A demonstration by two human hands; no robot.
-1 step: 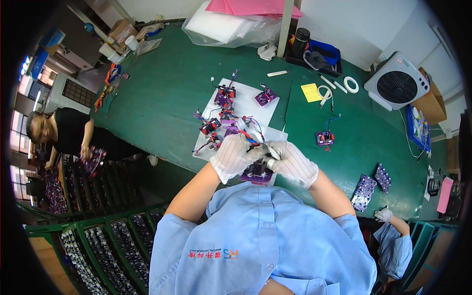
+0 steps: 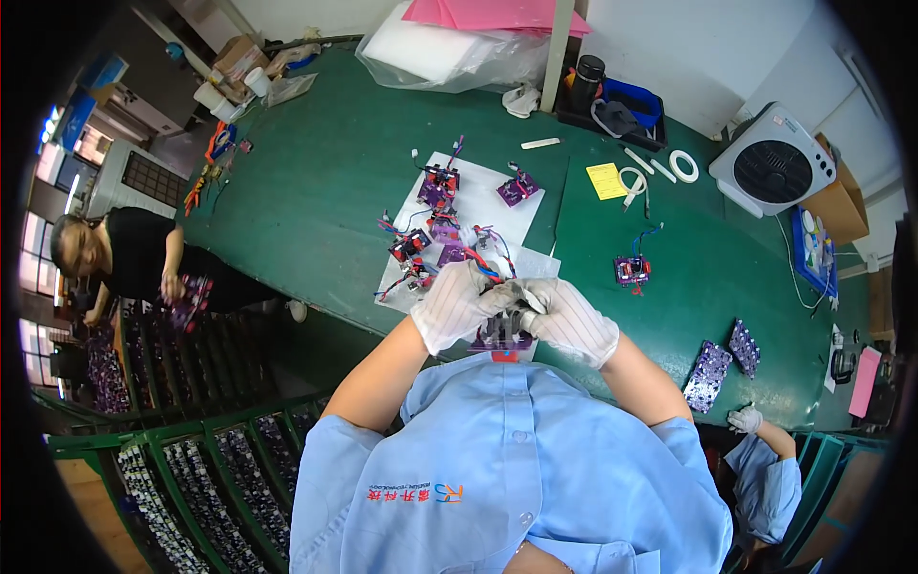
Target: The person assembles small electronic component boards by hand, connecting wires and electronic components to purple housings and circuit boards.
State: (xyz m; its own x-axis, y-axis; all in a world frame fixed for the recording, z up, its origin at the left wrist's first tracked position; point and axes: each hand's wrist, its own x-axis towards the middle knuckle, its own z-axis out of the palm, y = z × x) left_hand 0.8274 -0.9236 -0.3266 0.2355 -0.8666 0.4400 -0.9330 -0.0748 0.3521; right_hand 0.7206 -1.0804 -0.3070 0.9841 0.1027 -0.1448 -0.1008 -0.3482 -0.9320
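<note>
Close to my chest, both gloved hands meet at a purple circuit board (image 2: 500, 340) with dark parts on it. My left hand (image 2: 451, 308) has its fingers closed at the board's upper side, where red and blue wires run out. From the other side, the fingers of my right hand (image 2: 576, 321) pinch at the same spot. My fingers partly hide the board. Just beyond lies a white sheet (image 2: 497, 225) bearing several wired purple boards, among them one with black and red parts (image 2: 409, 246) and another (image 2: 517, 188) at its far right.
A wired board (image 2: 632, 272) sits on the green table (image 2: 325, 163) to the right. Two more purple boards (image 2: 707, 375) are near its front edge, beside a co-worker's gloved hand (image 2: 745, 418). A fan (image 2: 773, 161) stands far right. At left, another person (image 2: 139, 253) handles a board over racks (image 2: 191, 488).
The board between my hands has tilted, so less of its purple face shows and a red part appears at its lower edge. At left, the other person's board has shifted slightly.
</note>
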